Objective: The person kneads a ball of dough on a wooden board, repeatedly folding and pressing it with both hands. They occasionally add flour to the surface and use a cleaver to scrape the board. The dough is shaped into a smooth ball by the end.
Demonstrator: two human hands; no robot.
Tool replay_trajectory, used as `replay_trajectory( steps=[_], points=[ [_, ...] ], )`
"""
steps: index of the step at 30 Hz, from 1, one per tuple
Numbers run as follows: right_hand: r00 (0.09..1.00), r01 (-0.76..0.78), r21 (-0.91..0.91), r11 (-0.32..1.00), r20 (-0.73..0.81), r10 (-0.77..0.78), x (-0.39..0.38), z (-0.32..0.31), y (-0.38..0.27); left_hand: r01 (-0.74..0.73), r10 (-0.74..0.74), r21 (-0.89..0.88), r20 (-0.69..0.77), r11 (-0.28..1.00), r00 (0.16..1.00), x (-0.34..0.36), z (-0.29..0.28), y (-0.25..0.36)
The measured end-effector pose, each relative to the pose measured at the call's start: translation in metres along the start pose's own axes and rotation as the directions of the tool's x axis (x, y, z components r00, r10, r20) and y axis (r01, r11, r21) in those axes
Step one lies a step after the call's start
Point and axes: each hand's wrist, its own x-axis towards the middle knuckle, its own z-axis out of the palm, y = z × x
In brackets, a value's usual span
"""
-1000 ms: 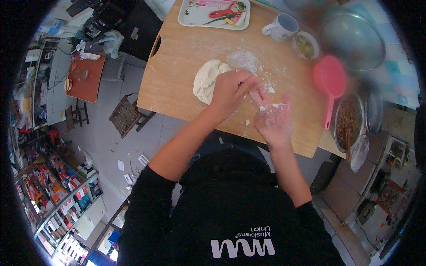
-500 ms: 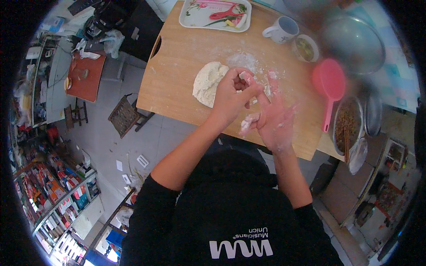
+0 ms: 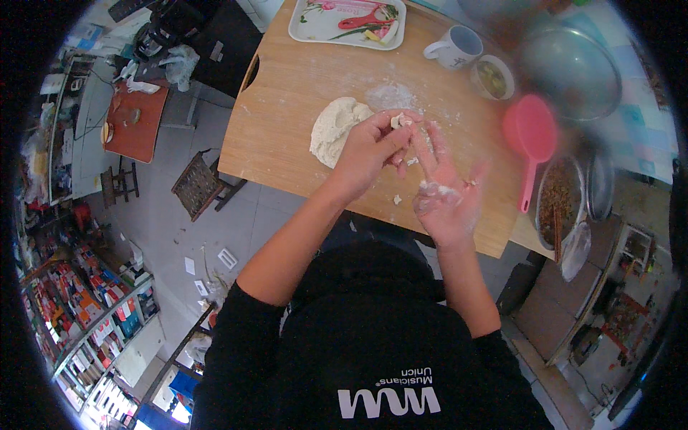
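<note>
Over the wooden board [image 3: 287, 93], my left hand [image 3: 364, 152] is closed, its thumb and fingers pinching a finger of my right hand [image 3: 449, 204]. The right hand is open and palm up, with white flour and bits of dough stuck to its palm and fingers. A pale, rough lump of dough [image 3: 332, 135] rests on the board just left of my left hand, which partly hides it. Behind the hands lies a patch of flour [image 3: 390, 96]. One small dough crumb [image 3: 398, 199] is close to the near edge.
At the back stands a tray [image 3: 304, 34] with a red-handled tool and vegetables. A white mug [image 3: 454, 49], a small bowl [image 3: 493, 78], a pink ladle [image 3: 530, 130] and a dish of brown filling [image 3: 561, 193] with chopsticks line the right. A metal bowl [image 3: 570, 72] sits behind them.
My right thumb has folded in over the palm, and its fingers have shifted. My left hand has stayed pinching at the right fingers, moving only slightly.
</note>
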Motion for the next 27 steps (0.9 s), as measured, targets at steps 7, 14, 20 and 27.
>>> replay_trajectory(
  steps=[7, 14, 20, 27],
  points=[
    [0.991, -0.123, 0.355, 0.927, 0.089, 0.097, -0.007, -0.006, 0.003, -0.203, 0.204, 0.223, 0.023, 0.953, 0.979, -0.006, 0.005, 0.004],
    [0.991, -0.133, 0.333, 0.933, 0.077, 0.114, -0.006, 0.004, 0.006, -0.012, 0.015, 0.052, -0.050, 0.999, 0.999, -0.001, -0.001, 0.013],
    [0.995, -0.102, 0.114, 0.988, 0.008, 0.102, -0.006, -0.002, 0.000, -0.080, 0.129, 0.310, -0.141, 0.947, 0.982, -0.002, 0.001, 0.012],
    [0.996, -0.091, -0.183, 0.979, -0.013, 0.090, 0.000, 0.003, 0.010, 0.058, -0.027, 0.130, -0.231, 0.990, 0.973, 0.005, -0.011, -0.007]
  ],
)
